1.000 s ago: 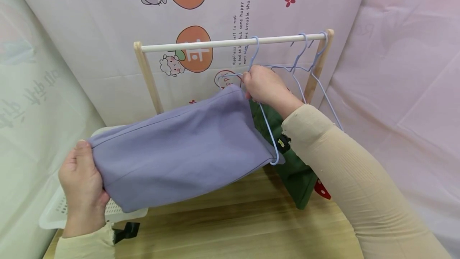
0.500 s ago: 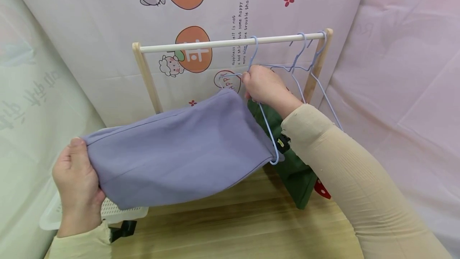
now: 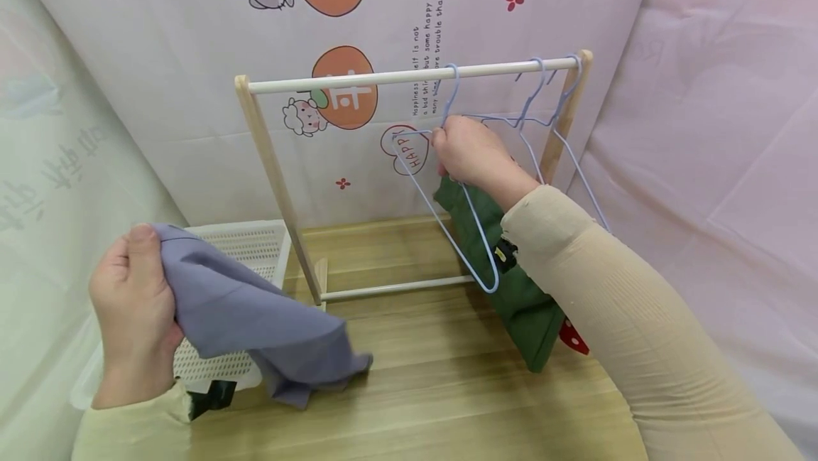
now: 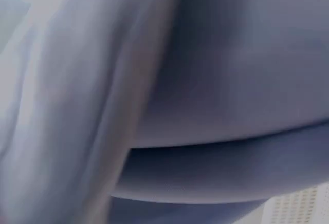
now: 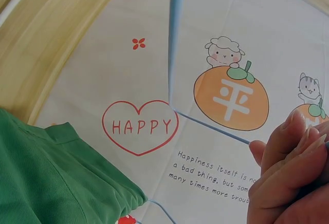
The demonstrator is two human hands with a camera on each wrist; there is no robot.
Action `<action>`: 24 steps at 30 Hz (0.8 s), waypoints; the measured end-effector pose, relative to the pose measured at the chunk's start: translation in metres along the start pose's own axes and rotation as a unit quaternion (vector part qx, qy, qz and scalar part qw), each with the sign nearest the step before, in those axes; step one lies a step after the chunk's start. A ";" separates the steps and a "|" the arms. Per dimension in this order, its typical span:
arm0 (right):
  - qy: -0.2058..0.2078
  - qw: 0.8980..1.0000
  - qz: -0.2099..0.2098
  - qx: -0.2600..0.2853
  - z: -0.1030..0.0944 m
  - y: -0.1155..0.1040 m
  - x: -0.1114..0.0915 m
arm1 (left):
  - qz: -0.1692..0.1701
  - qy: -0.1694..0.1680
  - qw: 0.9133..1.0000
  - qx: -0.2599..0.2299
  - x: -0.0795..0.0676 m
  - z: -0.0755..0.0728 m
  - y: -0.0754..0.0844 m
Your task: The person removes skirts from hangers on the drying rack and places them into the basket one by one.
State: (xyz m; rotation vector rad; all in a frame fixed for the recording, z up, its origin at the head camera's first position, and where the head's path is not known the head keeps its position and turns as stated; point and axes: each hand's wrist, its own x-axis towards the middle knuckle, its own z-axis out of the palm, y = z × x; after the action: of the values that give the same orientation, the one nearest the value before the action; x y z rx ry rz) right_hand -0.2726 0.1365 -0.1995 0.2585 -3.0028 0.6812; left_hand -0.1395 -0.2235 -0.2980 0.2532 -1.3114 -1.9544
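A grey-purple cloth garment [image 3: 255,312] droops from my left hand [image 3: 134,305], which grips its edge at the left of the head view. Its loose end hangs low over the table, and its folds fill most of the left wrist view. My right hand [image 3: 473,152] pinches a light blue wire hanger [image 3: 476,216] near its neck. That hanger is bare, its hook over the rack's white rail [image 3: 358,79]. In the right wrist view, the fingers of the right hand [image 5: 293,178] curl at the lower right, with the blue hanger wire [image 5: 213,127] running to them.
Two more blue hangers [image 3: 533,102] hang at the rail's right end. A green garment [image 3: 511,290] hangs behind the right forearm, with something red and dotted [image 3: 573,338] beside it. A white perforated basket [image 3: 281,234] stands at the left on the wooden table [image 3: 415,390].
The grey-purple garment has come off the bare hanger to the left and now sags from my left hand. My right hand has stayed on the hanger.
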 end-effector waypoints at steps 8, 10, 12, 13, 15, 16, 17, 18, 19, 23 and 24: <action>-0.002 1.000 0.002 0.005 0.000 0.000 0.000 | -0.005 -0.067 0.997 0.046 0.004 0.007 0.018; -0.002 1.000 0.001 0.006 0.000 0.000 0.000 | -0.015 -0.090 0.995 0.049 0.005 0.007 0.022; -0.002 1.000 0.000 0.005 0.000 0.000 0.000 | -0.028 -0.123 0.991 0.045 0.007 0.007 0.027; -0.002 1.000 0.000 0.004 0.000 0.000 0.000 | -0.033 -0.145 0.988 0.039 0.008 0.006 0.029; -0.001 1.000 -0.002 0.001 -0.001 0.000 -0.001 | -0.045 -0.195 0.980 0.022 0.010 0.004 0.032; -0.001 1.000 -0.002 -0.001 -0.001 -0.001 -0.001 | -0.052 -0.222 0.974 0.010 0.011 0.003 0.033; -0.001 1.000 -0.002 -0.002 -0.001 -0.001 -0.001 | -0.055 -0.247 0.967 -0.001 0.012 0.002 0.034; 0.000 1.000 -0.003 -0.004 -0.001 -0.001 -0.001 | -0.055 -0.271 0.961 -0.010 0.013 0.002 0.035; -0.001 1.000 -0.002 -0.003 -0.001 -0.001 0.000 | -0.055 -0.295 0.954 -0.016 0.014 0.001 0.035; -0.002 1.000 -0.003 -0.003 -0.001 0.000 0.000 | -0.034 -0.361 0.932 -0.002 0.017 -0.001 0.039; -0.001 1.000 -0.003 -0.003 -0.001 0.000 0.000 | -0.029 -0.372 0.928 0.011 0.017 -0.002 0.040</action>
State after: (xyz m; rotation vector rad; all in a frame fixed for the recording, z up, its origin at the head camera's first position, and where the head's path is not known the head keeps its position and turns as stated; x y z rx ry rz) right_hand -0.2729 0.1365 -0.1983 0.2679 -3.0051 0.6713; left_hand -0.1313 -0.2440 -0.2604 -0.5026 -1.7998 -2.1769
